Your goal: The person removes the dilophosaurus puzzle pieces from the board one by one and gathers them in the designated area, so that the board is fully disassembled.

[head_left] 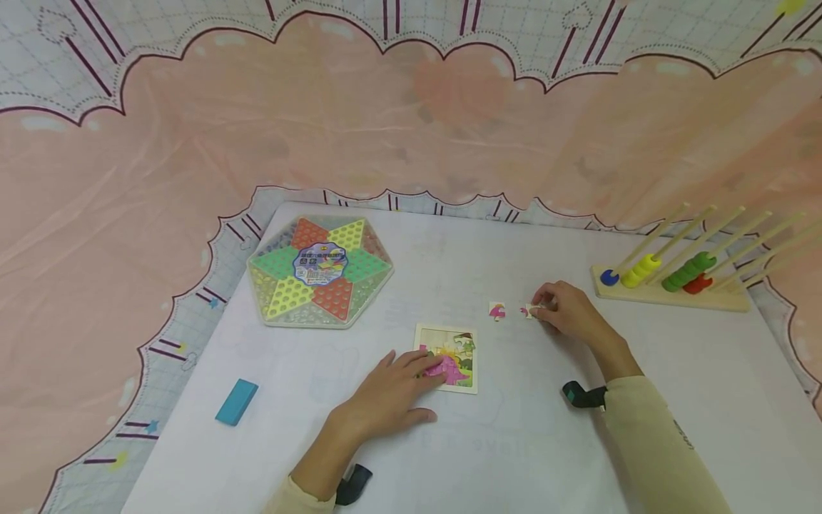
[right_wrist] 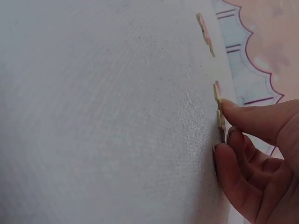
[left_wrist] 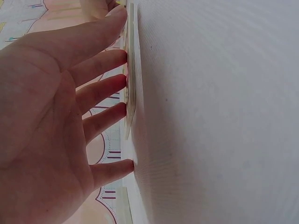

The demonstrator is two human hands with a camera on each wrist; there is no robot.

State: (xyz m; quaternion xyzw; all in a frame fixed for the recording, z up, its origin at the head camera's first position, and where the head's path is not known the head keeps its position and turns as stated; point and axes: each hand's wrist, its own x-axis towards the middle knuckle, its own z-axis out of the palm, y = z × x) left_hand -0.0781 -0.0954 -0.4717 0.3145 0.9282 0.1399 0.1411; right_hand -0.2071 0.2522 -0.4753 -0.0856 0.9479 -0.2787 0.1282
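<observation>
A small square jigsaw puzzle (head_left: 461,360) with a pink dinosaur picture and a pale frame lies on the table. My left hand (head_left: 394,389) rests on its left side with fingers spread, and in the left wrist view the fingertips (left_wrist: 120,81) touch the board's edge. To the right, my right hand (head_left: 568,310) pinches a puzzle piece (head_left: 528,311) between thumb and fingers, close at the tabletop. That piece (right_wrist: 218,100) is partly covered by the thumb in the right wrist view. Another loose puzzle piece (head_left: 497,310) with a pink print lies just left of it.
A hexagonal Chinese checkers board (head_left: 369,303) lies at the back left. A blue block (head_left: 236,402) is at the front left. At the back right stands a wooden bead rack (head_left: 674,296) with upright rods and coloured beads. A patterned cloth (head_left: 449,128) hangs behind the table.
</observation>
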